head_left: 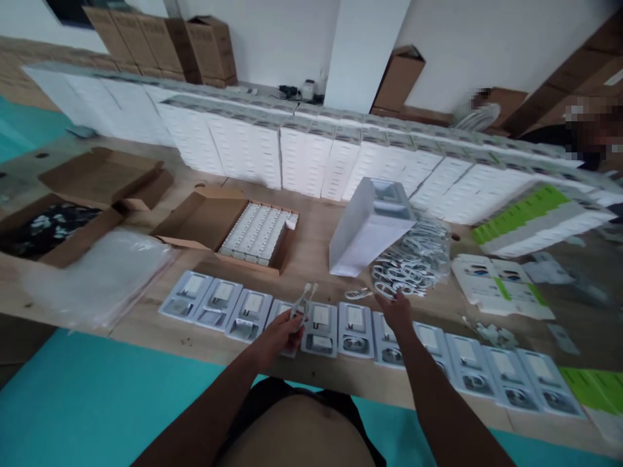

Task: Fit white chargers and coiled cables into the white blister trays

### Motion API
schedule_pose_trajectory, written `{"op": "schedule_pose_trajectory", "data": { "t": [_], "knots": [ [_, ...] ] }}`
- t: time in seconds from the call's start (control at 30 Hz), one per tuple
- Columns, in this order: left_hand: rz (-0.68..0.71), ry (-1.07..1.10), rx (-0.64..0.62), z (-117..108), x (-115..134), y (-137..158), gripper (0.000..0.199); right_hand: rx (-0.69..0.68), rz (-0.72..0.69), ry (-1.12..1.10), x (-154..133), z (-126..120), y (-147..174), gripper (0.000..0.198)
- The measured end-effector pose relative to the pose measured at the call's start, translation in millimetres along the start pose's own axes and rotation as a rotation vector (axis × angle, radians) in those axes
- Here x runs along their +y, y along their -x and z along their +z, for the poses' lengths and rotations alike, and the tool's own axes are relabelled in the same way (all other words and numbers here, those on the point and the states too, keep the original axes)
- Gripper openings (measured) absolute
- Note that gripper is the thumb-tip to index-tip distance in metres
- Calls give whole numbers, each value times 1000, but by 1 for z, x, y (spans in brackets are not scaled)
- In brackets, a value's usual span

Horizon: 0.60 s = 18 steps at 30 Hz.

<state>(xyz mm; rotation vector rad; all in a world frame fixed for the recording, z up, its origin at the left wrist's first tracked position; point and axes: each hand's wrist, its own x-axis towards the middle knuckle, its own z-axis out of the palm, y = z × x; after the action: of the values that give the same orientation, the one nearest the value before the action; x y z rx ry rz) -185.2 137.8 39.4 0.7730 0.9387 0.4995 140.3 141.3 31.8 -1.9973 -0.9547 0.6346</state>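
My left hand [285, 331] is closed around a coiled white cable [302, 310], whose connector ends stick up past the fingers. It is above the row of shallow plastic trays near the table's front edge. Further right, my right hand [396, 311] touches the near edge of a pile of coiled white cables [409, 263], its fingers apart. One loose cable coil [358, 294] lies just left of that hand. In the row, a tray [320, 329] right of my left hand holds a white block but no visible cable; a tray [355, 329] beside it has a coil.
A tall stack of nested trays [365, 227] stands behind the cables. An open carton [280, 263] holds rows of white blocks. Clear plastic bags [102, 279] lie left. Stacked white boxes [248, 146] line the back. Flat printed cartons [503, 285] lie right; a person [584, 133] is beyond.
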Motion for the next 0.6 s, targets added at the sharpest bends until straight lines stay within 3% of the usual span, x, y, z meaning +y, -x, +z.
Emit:
{"op": "schedule_pose_trajectory", "data": {
  "t": [0.07,0.17,0.27,0.33,0.43,0.5,0.6],
  "knots": [
    [-22,-151,-92,-8,7,4,22,32,-192,174,-21,-2,28,37],
    [-46,-369,-251,-12,16,5,11,-195,-628,564,-66,12,82,31],
    [-80,-480,-400,-11,22,1,8,-382,-814,902,-104,29,115,18],
    [-69,-535,-453,-9,25,-1,6,-432,-796,1011,-117,32,124,13],
    [71,-690,-413,-4,30,-4,7,-401,-588,917,-120,31,133,12],
    [164,-758,-397,0,33,-4,6,-348,-388,677,-115,36,141,12],
    [146,-701,-468,1,35,-4,8,-297,-105,189,-104,54,152,16]
  ]
}}
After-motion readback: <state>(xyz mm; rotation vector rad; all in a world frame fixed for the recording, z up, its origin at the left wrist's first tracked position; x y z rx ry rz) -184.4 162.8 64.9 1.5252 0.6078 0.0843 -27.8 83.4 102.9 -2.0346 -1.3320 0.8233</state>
